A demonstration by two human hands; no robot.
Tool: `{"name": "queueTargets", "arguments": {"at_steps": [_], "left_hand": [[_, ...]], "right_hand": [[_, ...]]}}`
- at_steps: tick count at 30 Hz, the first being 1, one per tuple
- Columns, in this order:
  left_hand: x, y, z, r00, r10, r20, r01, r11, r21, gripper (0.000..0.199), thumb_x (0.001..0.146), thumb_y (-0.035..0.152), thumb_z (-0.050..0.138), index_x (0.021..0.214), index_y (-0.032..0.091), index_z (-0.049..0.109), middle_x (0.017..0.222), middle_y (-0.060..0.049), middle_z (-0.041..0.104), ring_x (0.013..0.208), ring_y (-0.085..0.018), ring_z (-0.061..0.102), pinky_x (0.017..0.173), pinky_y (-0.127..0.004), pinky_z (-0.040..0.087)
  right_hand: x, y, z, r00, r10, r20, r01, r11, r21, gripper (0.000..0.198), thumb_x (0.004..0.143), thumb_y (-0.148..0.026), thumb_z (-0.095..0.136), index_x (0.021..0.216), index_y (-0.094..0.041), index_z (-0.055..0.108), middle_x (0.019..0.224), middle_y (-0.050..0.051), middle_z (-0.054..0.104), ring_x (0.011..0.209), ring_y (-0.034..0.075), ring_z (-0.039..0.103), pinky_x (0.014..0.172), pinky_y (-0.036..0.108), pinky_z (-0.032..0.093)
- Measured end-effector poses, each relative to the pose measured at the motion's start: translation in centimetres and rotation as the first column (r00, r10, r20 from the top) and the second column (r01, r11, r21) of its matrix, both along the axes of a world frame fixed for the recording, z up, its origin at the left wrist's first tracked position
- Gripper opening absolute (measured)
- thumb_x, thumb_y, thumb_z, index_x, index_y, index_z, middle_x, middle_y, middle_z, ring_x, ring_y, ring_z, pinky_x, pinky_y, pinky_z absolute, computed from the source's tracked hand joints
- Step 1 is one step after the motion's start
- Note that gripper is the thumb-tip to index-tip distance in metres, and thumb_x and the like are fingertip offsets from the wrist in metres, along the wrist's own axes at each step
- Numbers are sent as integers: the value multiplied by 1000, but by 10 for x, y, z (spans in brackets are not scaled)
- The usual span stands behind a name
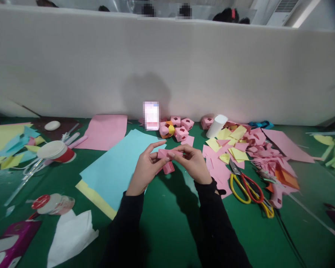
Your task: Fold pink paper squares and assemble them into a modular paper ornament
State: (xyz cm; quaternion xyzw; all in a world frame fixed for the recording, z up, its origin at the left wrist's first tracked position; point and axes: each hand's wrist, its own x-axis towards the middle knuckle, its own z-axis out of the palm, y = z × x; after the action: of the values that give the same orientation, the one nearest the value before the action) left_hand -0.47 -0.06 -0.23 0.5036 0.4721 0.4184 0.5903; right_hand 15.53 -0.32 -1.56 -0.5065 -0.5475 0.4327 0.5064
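Both hands, left hand (145, 169) and right hand (192, 163), pinch a small folded pink paper piece (165, 159) between fingertips above the green table (167, 223). Light and easily crushed, it probably handles best held by its folded edges.

Pink folded paper piece (166, 160) — small, creased, partly formed, strip-like top with blocky end hanging below; was held above green table between both hands' fingertips, near blue sheet's edge.
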Motion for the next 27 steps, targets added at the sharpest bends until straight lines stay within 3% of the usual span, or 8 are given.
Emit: {"name": "queueTargets", "arguments": {"at_steps": [16, 27], "left_hand": [[0, 0, 1, 998, -18, -65, 21, 999, 40, 64, 75, 37, 74, 132, 18, 52, 73, -1, 69, 67, -16, 64, 62, -25, 49], [-1, 2, -1, 975, 8, -224, 7, 998, 64, 60, 74, 30, 73, 130, 21, 54, 67, 3, 66, 64, -15, 62, 68, -29, 49]], "right_hand": [[0, 0, 1, 999, -29, 41, 28, 1000, 6, 23, 75, -44, 73, 79, -21, 74, 85, 5, 71, 81, 20, 64, 70, 31, 49], [-2, -2, 3, 996, -55, 64, 61, 993, -102, 23, 72, -42, 75, 77, -20, 76, 75, 5, 70, 67, 17, 59, 62, 30, 45]]}}
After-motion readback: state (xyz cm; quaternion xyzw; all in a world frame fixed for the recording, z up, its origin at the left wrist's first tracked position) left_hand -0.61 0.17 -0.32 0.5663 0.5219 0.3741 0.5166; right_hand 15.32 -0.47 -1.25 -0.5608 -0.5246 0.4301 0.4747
